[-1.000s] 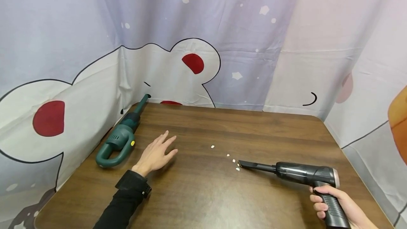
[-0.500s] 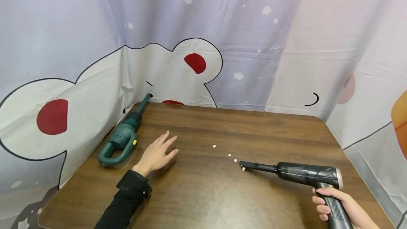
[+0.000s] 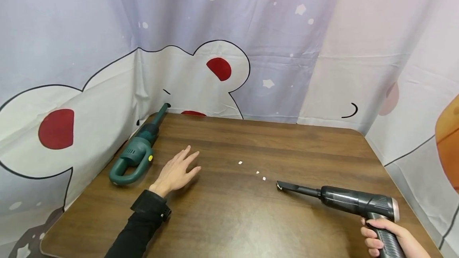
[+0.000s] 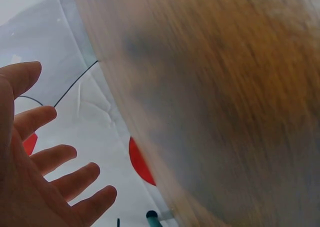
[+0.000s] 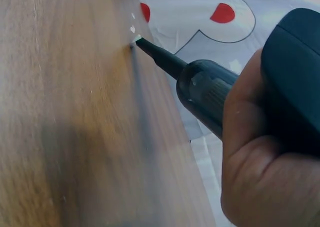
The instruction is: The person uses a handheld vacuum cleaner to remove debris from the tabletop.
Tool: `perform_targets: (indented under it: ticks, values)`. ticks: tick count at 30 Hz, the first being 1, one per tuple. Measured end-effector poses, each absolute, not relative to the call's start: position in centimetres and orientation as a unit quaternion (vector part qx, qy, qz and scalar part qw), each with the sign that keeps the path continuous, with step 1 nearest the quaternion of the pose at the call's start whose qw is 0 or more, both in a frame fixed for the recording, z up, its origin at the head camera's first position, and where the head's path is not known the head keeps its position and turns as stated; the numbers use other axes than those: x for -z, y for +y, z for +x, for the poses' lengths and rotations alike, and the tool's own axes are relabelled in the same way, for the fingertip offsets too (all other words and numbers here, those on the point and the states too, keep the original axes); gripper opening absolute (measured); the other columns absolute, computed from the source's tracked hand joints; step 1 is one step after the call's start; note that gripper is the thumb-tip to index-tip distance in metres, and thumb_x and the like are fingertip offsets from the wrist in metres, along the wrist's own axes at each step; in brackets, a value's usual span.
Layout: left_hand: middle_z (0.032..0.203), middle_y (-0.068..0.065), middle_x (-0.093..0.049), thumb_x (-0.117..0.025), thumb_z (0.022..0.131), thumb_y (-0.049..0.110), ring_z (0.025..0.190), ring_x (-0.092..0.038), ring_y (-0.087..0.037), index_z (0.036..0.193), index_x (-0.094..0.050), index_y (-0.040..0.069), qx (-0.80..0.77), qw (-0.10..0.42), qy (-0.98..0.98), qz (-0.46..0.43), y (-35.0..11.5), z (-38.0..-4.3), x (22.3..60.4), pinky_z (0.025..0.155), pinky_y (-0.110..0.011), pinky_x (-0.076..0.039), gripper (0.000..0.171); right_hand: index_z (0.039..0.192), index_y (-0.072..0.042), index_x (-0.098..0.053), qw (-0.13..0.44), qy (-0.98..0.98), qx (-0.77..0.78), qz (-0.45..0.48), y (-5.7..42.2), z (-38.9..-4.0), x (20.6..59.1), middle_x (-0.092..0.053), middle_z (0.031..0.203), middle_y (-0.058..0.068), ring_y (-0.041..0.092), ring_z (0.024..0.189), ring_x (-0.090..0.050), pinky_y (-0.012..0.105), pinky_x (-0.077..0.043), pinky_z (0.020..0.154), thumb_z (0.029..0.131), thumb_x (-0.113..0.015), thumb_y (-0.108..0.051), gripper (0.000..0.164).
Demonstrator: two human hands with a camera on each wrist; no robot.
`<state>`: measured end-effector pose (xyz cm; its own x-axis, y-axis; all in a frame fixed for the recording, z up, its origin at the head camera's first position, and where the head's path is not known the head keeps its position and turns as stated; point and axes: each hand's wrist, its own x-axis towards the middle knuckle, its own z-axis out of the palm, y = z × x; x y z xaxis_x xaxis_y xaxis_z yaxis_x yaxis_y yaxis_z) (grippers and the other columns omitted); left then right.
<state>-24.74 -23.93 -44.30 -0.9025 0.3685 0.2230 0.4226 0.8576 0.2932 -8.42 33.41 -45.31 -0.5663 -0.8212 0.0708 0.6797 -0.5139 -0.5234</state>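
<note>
In the head view my right hand grips the handle of a black handheld vacuum cleaner, whose narrow nozzle points left. A white speck shows at the nozzle tip. Left of that tip lie several small white scraps: a scrap nearest it, a tiny scrap and a farther scrap. The right wrist view shows my thumb wrapped about the handle and the vacuum cleaner's clear body. My left hand has its fingers spread over the left of the table, holding nothing.
A green handheld vacuum cleaner with a loop handle lies along the left edge of the brown wooden table. Behind and to both sides hangs a printed curtain that meets the table's edges.
The black vacuum cleaner has moved right and slightly toward me in my right hand. The scraps that lay at its nozzle are gone from the tabletop there. My left hand stays put.
</note>
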Motion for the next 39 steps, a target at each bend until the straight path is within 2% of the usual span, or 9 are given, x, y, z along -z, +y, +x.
perform_targets:
  ticks: [4,11,14,21,27,33,39]
  values:
    - [0.16,-0.026,-0.033,-0.059,0.102,0.039,0.141,-0.038,-0.048,0.151,-0.05,0.009,0.173,0.085,-0.96,-0.206,-24.1,-24.6,44.4,0.105,-0.065,-0.038,0.058,0.128,-0.009,-0.052,0.433,0.164,0.873,-0.152,32.1,-8.6,45.5,-0.028,0.089,-0.006,0.004,0.076,-0.031,0.019,-0.037,0.086,0.109,-0.029,-0.023,0.033]
    - [0.16,-0.025,-0.033,-0.059,0.102,0.04,0.142,-0.037,-0.047,0.15,-0.051,0.01,0.171,0.086,-0.96,-0.207,-24.2,-24.7,44.7,0.106,-0.064,-0.038,0.057,0.128,-0.004,-0.05,0.459,0.04,0.881,-0.107,30.8,-8.9,46.3,-0.033,0.089,-0.008,-0.002,0.074,-0.031,0.014,-0.033,0.08,0.108,-0.04,-0.025,0.031]
    - [0.159,-0.026,-0.033,-0.06,0.101,0.039,0.141,-0.039,-0.049,0.149,-0.052,0.01,0.168,0.094,-0.959,-0.21,-24.3,-24.9,44.8,0.105,-0.065,-0.039,0.057,0.128,-0.003,-0.049,0.459,0.028,0.882,-0.106,30.7,-9.1,46.6,-0.033,0.089,-0.009,-0.003,0.074,-0.03,0.013,-0.034,0.08,0.108,-0.04,-0.025,0.031]
    - [0.16,-0.026,-0.033,-0.059,0.102,0.04,0.141,-0.038,-0.05,0.15,-0.051,0.01,0.168,0.092,-0.96,-0.204,-24.9,-24.8,44.8,0.105,-0.065,-0.039,0.057,0.123,-0.006,-0.053,0.432,0.121,0.885,-0.123,30.6,-9.6,46.7,-0.034,0.09,-0.006,0.003,0.076,-0.033,0.017,-0.038,0.084,0.109,-0.033,-0.022,0.028]
    - [0.16,-0.025,-0.033,-0.058,0.102,0.042,0.141,-0.038,-0.049,0.15,-0.051,0.01,0.172,0.089,-0.961,-0.199,-25.2,-24.8,45.1,0.105,-0.065,-0.039,0.058,0.126,-0.009,-0.054,0.407,0.184,0.878,-0.174,30.4,-10.0,46.4,-0.025,0.087,-0.006,0.007,0.076,-0.031,0.022,-0.04,0.085,0.109,-0.019,-0.02,0.04]
    - [0.16,-0.025,-0.033,-0.059,0.102,0.041,0.142,-0.038,-0.047,0.15,-0.051,0.01,0.17,0.084,-0.962,-0.198,-25.1,-24.7,45.3,0.106,-0.064,-0.039,0.058,0.123,-0.009,-0.054,0.403,0.241,0.867,-0.167,29.5,-10.2,46.4,-0.036,0.091,-0.002,0.01,0.079,-0.041,0.027,-0.046,0.087,0.109,-0.015,-0.014,0.042]
    - [0.16,-0.025,-0.032,-0.059,0.102,0.04,0.142,-0.037,-0.047,0.15,-0.052,0.01,0.173,0.083,-0.961,-0.2,-25.0,-24.8,45.0,0.107,-0.064,-0.038,0.057,0.12,-0.008,-0.054,0.398,0.234,0.873,-0.156,29.5,-10.1,46.2,-0.036,0.091,-0.002,0.011,0.08,-0.041,0.029,-0.047,0.087,0.109,-0.015,-0.014,0.041]
